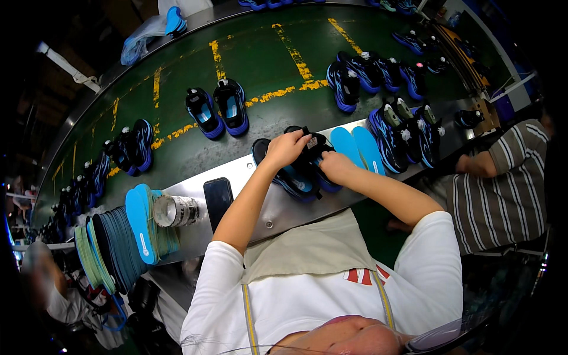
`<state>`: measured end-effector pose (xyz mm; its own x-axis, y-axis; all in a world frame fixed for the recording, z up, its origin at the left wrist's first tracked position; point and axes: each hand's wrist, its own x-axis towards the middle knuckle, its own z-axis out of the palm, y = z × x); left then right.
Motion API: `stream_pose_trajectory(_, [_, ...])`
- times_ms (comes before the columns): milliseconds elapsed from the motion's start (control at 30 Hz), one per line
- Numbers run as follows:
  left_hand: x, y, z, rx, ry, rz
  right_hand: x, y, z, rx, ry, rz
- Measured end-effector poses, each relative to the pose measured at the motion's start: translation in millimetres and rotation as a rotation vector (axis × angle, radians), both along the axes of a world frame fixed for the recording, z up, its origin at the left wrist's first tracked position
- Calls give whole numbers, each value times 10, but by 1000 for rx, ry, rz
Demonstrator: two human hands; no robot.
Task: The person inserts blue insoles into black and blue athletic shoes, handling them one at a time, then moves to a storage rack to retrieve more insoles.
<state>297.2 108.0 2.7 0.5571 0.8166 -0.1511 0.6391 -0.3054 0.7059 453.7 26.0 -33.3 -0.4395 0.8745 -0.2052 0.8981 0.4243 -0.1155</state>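
My left hand (288, 148) pinches the upper edge of a black sneaker (320, 144) on the metal ledge. My right hand (338, 168) is closed at the same sneaker's opening, its fingertips partly hidden by the shoe. Close by the left wrist lies the other black sneaker (294, 180), with a blue insole showing inside its heel. Just right of the hands, two bright blue insoles (347, 145) lie side by side on the ledge.
Left along the metal ledge (254, 222) are a phone (219, 200), a roll of tape (176, 210) and stacked insoles (121, 236). Several sneakers (402, 133) stand at right, near a seated co-worker in a striped shirt (497, 189). Beyond, a green conveyor belt (260, 65) carries sneaker pairs (217, 108).
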Motion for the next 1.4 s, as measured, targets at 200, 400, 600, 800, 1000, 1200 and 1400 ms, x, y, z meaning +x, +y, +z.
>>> stream_pose_trajectory(200, [38, -12, -16, 44, 30, -15, -69, 284, -44, -360, -293, 77])
stream_pose_trajectory(400, [76, -7, -70, 42, 4, -18, -218, 468, 130, -575, -611, 356])
stream_pose_trajectory(600, [161, -28, -252, 220, -140, 80, -28, 438, -6, -457, -499, 437])
stream_pose_trajectory(800, [376, -118, -284, 632, -46, -81, 203, 330, -143, -294, -370, 408])
stream_pose_trajectory(1000, [570, -248, -416, 1019, 443, -150, 244, 217, 152, -754, 165, -62])
stream_pose_trajectory(1200, [643, -217, -332, 1035, 660, -319, 228, 240, 422, -978, 275, -297])
stream_pose_trajectory(1400, [657, -183, -249, 962, 650, -437, 280, 160, 352, -891, 552, -367])
